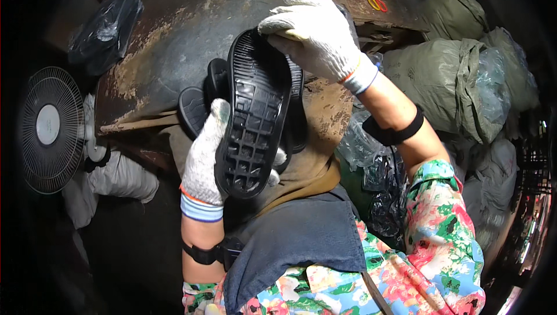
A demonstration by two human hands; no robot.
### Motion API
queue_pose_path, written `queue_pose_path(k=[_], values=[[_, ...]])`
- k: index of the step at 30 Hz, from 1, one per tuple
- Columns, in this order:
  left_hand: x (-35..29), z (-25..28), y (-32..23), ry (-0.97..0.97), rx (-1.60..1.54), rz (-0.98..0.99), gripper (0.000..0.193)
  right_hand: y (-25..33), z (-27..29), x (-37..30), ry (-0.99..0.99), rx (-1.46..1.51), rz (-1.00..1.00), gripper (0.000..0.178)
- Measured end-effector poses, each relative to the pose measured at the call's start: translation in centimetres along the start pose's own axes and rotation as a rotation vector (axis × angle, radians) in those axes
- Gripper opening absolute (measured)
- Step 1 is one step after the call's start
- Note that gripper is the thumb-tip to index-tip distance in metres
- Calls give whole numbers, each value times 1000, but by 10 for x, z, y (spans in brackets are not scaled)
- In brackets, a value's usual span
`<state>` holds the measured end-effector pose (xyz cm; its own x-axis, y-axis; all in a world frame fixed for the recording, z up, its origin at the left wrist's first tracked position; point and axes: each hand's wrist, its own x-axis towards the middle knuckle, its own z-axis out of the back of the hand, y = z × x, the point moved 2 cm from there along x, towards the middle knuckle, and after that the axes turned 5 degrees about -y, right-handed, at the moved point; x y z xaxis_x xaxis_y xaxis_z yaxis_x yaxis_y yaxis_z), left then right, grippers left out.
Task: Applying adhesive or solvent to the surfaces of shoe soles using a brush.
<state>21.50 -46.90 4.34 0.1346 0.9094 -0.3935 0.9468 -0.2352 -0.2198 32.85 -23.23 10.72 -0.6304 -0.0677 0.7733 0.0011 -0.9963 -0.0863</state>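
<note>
A black shoe sole [255, 118] is held nearly upright over my lap, its ribbed and gridded hollow side facing me. My left hand [204, 155], in a white knit glove, grips its lower end, thumb along the left edge and fingertips showing past the right edge. At the upper end, the gloved fingers of my right hand [316, 36] are bent closed over the rim; exactly what they pinch is hidden. Behind the sole, more black footwear pieces [192, 109] rest by the table's near edge, partly covered by it.
A worn, rust-patched table [174, 36] stands ahead, with a black plastic bag [107, 28] at its far left. Scissors with yellow and red handles [377, 3] lie at the back right. A fan [49, 129] stands left; stuffed sacks [429, 80] and plastic bags crowd the right.
</note>
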Motion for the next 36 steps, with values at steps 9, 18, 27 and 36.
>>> queue_pose_path(k=[9,18,27,36], values=[[12,5,-12,280,-108,-14,80,10,-21,-12,-322,168,-235,14],[9,20,-7,288,-160,31,82,50,-30,-15,-200,549,-422,15],[11,19,0,332,-203,81,84,11,-45,-32,-179,957,-846,22],[27,23,2,248,-459,-223,67,101,-17,-19,-93,543,-301,20]])
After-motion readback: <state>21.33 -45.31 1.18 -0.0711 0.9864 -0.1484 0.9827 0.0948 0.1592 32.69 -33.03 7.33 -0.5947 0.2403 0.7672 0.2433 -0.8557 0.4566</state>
